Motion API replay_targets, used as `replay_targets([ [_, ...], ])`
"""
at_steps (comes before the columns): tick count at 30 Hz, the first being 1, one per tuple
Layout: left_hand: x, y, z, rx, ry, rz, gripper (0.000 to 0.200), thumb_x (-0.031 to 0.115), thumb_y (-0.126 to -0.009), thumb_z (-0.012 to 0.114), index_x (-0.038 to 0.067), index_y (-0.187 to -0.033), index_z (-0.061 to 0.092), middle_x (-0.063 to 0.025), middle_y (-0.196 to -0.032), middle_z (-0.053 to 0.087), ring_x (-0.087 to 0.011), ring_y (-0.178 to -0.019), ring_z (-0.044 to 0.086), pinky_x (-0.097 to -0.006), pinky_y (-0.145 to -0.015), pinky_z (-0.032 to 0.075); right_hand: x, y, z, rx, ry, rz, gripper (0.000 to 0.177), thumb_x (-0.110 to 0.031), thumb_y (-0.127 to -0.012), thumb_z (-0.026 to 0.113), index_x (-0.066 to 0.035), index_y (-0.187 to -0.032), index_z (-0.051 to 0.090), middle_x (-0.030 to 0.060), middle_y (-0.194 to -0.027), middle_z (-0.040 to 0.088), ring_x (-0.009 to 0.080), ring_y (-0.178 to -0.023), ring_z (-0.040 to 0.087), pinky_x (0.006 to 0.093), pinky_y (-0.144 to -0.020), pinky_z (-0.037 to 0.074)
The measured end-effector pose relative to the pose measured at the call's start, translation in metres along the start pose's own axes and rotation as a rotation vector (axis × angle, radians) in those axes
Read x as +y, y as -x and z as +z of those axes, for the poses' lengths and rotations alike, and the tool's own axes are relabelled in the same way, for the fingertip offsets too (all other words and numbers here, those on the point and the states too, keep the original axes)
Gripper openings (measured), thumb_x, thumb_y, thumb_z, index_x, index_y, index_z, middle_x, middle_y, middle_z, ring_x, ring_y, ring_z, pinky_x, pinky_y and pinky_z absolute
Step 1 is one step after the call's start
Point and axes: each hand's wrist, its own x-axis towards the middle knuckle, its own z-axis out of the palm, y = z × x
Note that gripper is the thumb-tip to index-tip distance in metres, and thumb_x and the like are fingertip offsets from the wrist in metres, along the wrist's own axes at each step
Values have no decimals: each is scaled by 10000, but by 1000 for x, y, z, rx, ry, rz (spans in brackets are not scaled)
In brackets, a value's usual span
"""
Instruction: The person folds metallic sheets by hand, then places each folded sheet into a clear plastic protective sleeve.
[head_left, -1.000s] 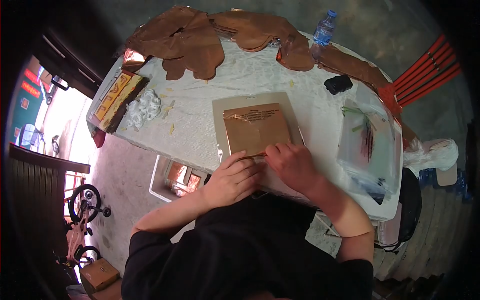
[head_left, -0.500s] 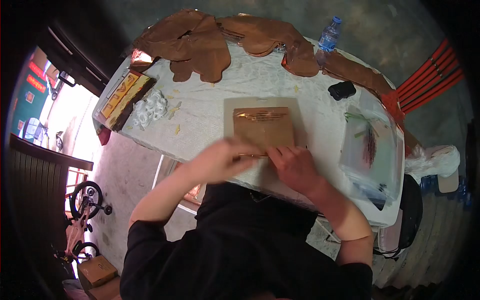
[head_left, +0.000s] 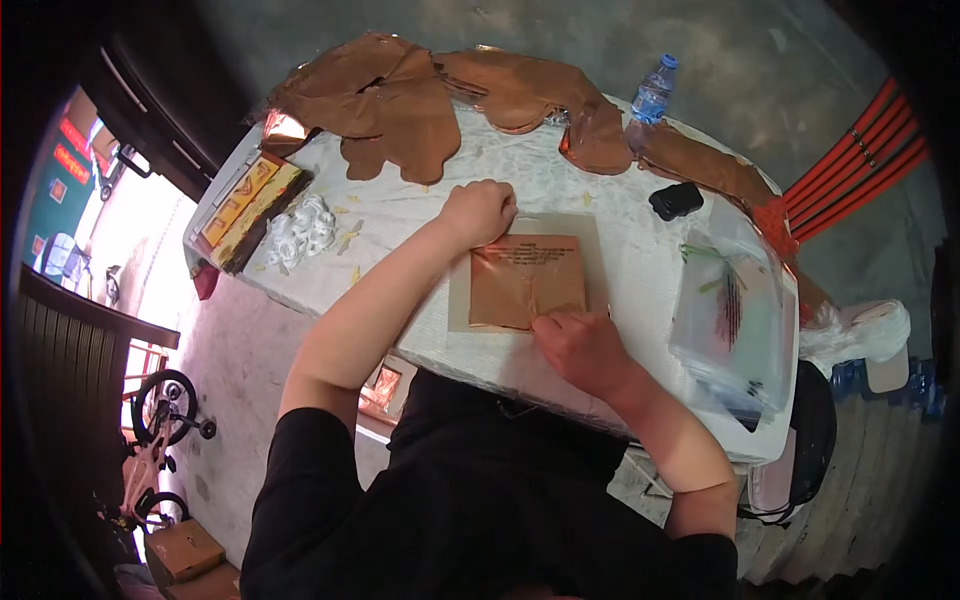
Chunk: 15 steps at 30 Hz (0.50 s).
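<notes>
A flat square brown packet (head_left: 510,285) with small dark print near its far edge lies on a slightly larger beige card (head_left: 597,262) on the table. My left hand (head_left: 480,213) is closed at the packet's far left corner, its fingers curled down; whatever it may hold is hidden. At the near edge, my right hand (head_left: 577,345) has thumb and fingers pinched together on the packet's border. Left of the packet sits a bundle of white ribbon (head_left: 300,232). Clear printed plastic bags (head_left: 725,320) are stacked to the right.
Flat brown foil shapes (head_left: 400,110) lie along the table's far edge. A water bottle (head_left: 652,92), a small black object (head_left: 676,201) and a colourful box (head_left: 245,210) also stand or lie on the white-covered table (head_left: 400,205). Red chair slats (head_left: 850,165) rise at the right.
My left hand has moved from the packet's near edge to its far left corner. My right hand stays at the near edge. The packet's printed face now shows more fully.
</notes>
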Motion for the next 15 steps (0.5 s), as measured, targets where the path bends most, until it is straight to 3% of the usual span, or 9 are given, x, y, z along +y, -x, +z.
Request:
replay_targets([
  [2,-6,-2,0,-78,13,-58,216,197,-858,588,7,-951,634,-134,-851,644,-286,-793,618,-373,-725,482,-1,1,0,3,-12,8,116,-82,-770,609,-81,-732,499,62,-615,532,244,-560,585,360,-494,473],
  [4,-17,-8,-2,-235,386,-163,234,235,-885,597,8,-931,626,-47,-776,625,-143,-724,579,-295,-682,466,-1,1,0,7,-24,18,117,-80,-769,609,-81,-730,498,61,-613,531,243,-557,583,360,-494,472],
  [7,-29,-10,-2,-280,520,-177,229,243,-902,606,14,-906,621,27,-759,590,-56,-701,507,-230,-652,437,-1,0,-1,25,-30,-12,121,-74,-764,607,-83,-722,494,61,-609,525,236,-550,581,358,-487,469],
  [11,-42,-11,-2,-298,715,-97,164,189,-896,619,26,-891,624,41,-776,604,-44,-685,518,-206,-632,430,-1,1,-2,-20,-31,-9,100,-69,-738,587,-77,-719,489,69,-637,542,234,-588,602,352,-503,485],
  [15,-39,-8,-14,-351,899,-217,167,188,-833,677,23,-845,652,-7,-758,633,-63,-645,538,-222,-605,454,0,1,-1,-50,-27,-23,80,-71,-719,566,-72,-728,487,76,-665,561,238,-621,621,356,-521,501],
])
